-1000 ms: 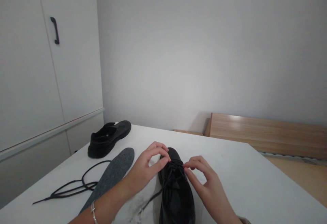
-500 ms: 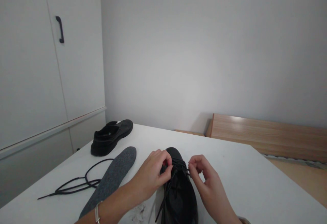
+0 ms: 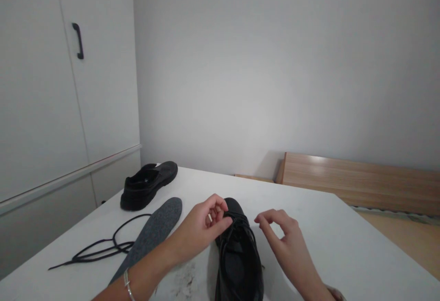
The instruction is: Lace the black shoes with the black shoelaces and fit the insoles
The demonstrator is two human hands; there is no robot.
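A black lace-up shoe (image 3: pixel 240 264) sits on the white table in front of me, toe pointing away, with dark laces (image 3: pixel 240 219) across its front. My left hand (image 3: pixel 209 223) is at the left side of the laces, thumb and index finger apart, thumb tip against or just over them. To the right of the shoe, my right hand (image 3: pixel 283 239) is held in a pinch, thumb and index tips together. No lace shows clearly between those tips, and whether they hold anything is hidden. A grey felt insole (image 3: pixel 154 227) lies left of my left hand, partly covered by my forearm.
A second black shoe (image 3: pixel 147 186) stands at the table's far left edge. A loose black shoelace (image 3: pixel 92 257) lies looped beside the insole. Dark smudges mark the white table (image 3: pixel 302 214) near the shoe. Behind are a white cabinet (image 3: pixel 103 85) and wooden panel (image 3: pixel 343 177).
My right hand has drawn slightly right, away from the laces. My left finger and thumb, pinched at the laces before, have parted. The laces over the shoe opening have shifted.
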